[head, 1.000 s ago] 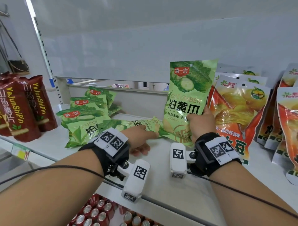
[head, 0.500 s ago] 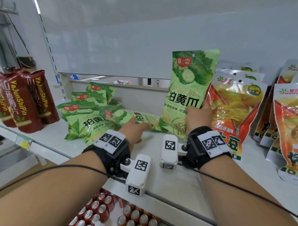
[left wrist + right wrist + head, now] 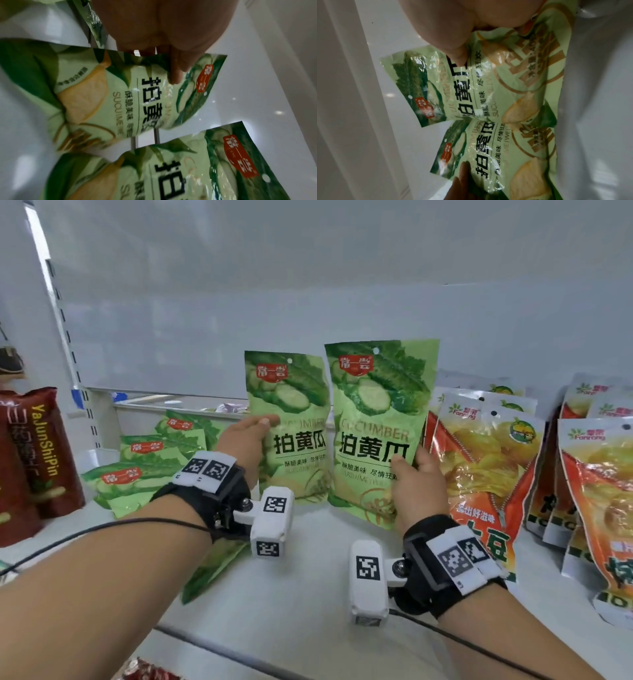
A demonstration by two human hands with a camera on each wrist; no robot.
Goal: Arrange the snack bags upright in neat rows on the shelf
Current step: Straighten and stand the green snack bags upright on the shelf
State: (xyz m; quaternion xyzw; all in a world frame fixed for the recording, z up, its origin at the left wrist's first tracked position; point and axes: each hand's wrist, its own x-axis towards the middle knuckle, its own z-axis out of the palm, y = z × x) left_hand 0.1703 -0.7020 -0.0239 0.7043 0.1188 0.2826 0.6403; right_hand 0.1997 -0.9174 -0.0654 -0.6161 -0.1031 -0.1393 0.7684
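Observation:
Two green cucumber snack bags stand upright side by side on the white shelf (image 3: 308, 594). My left hand (image 3: 253, 436) grips the left bag (image 3: 294, 419) by its left edge, thumb (image 3: 175, 73) across the front of that bag (image 3: 120, 94). With my right hand (image 3: 411, 474) I hold the right bag (image 3: 376, 419) at its lower right edge, the thumb (image 3: 453, 54) pressed on that bag's (image 3: 505, 81) front. The two bags almost touch. More green bags (image 3: 147, 460) lie flat in a pile at the left.
Dark red bags (image 3: 37, 457) stand at the far left. Orange-yellow bags (image 3: 486, 467) stand in rows right of my right hand, close to the right green bag. One green bag (image 3: 212, 566) lies flat under my left forearm. The shelf's back wall is close behind.
My left hand took a green bag from the flat pile and raised it upright beside the one in my right hand. The right hand's bag stayed upright.

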